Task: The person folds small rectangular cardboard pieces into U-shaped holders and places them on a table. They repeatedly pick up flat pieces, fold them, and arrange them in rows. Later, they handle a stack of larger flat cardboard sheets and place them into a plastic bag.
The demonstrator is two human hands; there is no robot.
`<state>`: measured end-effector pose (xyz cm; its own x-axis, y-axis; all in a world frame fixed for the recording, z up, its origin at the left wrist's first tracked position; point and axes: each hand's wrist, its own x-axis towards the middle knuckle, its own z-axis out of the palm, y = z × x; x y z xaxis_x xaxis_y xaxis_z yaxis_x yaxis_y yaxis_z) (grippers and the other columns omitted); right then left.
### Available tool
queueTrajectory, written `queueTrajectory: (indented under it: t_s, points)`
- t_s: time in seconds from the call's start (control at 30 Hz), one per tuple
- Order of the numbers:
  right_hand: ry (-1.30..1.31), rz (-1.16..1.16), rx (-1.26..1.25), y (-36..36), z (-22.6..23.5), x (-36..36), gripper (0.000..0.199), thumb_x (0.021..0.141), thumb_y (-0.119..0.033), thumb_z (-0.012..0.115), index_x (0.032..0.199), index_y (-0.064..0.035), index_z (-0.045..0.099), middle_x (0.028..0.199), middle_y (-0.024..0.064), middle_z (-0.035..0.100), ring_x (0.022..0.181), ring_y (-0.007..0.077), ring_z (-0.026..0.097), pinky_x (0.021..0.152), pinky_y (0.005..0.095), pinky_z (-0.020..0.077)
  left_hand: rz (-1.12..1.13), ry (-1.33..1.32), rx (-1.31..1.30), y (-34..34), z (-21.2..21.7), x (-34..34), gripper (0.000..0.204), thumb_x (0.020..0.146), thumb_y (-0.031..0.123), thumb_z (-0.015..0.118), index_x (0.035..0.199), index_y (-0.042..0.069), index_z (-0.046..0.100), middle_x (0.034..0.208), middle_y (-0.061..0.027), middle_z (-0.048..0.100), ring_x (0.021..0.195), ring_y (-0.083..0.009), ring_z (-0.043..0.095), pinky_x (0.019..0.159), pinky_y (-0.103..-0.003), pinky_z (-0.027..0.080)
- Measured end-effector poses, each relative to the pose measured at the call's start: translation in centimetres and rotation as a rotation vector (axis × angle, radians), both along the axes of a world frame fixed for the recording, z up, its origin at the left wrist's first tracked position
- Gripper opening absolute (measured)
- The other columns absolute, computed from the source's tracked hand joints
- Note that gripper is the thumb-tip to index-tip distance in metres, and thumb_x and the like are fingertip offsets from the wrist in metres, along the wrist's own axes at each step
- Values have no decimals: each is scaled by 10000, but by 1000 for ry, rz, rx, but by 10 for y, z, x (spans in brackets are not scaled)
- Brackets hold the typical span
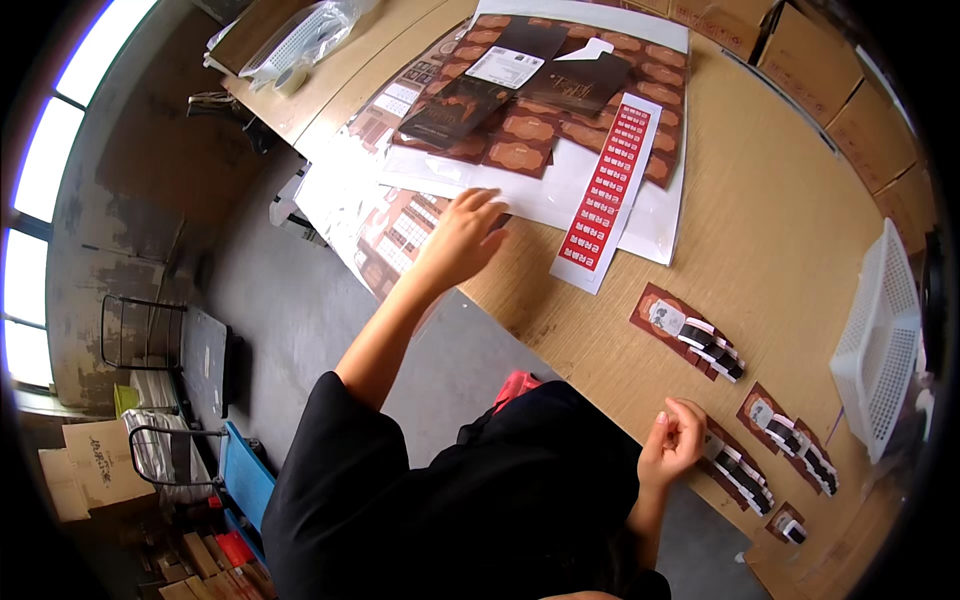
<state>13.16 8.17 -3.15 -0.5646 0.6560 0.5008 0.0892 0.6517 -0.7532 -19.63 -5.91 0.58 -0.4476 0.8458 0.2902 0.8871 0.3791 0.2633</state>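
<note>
My left hand (462, 238) is at the table's near edge, over the border of the printed sheets. Its fingers are spread a little from the thumb, and nothing shows in them. My right hand (672, 442) is by the edge further right, fingers loosely curled in, with nothing visible in them. Just beside it lies an overlapping row of brown cards with black-and-white pieces (738, 470). Two similar rows (690, 330) (790, 440) and one small single piece (787, 524) lie around it. Between my hands, a long white strip of red labels (605, 190) rests partly on the sheets.
Brown printed label sheets (520, 140) with dark flat packets (455, 108) cover the table's far middle. A white plastic basket (878, 340) stands at the right, near cardboard boxes (815, 70). Trolleys (245, 470) stand on the floor at the left.
</note>
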Motion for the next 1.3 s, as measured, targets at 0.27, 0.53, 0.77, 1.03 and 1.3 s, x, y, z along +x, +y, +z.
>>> queueTrajectory:
  t_s: [0.27,0.53,0.77,1.03,1.3]
  points:
    - [-53,-32,29,-3,6,-7,134,757,-16,514,883,5,554,849,96,532,553,128,420,409,223,291,559,186,-286,-1,0,-85,695,731,409,590,1262,50,322,1288,-219,315,1167,-349,347,942,-460,277]
    - [-55,-55,134,-6,7,-15,121,746,-11,517,858,4,560,819,99,538,578,155,455,403,232,303,569,-350,-328,-33,-34,-134,611,716,524,550,1002,-15,562,1205,-265,402,1086,-382,409,936,-459,282]
    - [-120,23,10,-16,10,-20,123,736,21,515,851,7,556,814,100,545,602,162,496,411,222,341,527,-1041,700,-28,-45,-147,322,729,59,546,1047,20,509,722,-37,515,663,-115,490,559,-237,389]
    - [-127,51,-10,-22,9,-28,141,727,18,533,861,-11,566,802,94,552,513,160,492,400,235,363,343,-1482,1317,7,-43,-155,411,794,-28,403,1143,173,324,931,-100,506,739,-195,519,603,-354,461]
    - [-160,52,-18,-25,11,-32,123,719,18,540,833,-17,567,762,92,556,505,169,494,404,246,367,377,-1510,1212,20,-58,-199,267,767,15,464,1027,45,405,694,-157,538,579,-260,556,478,-354,453]
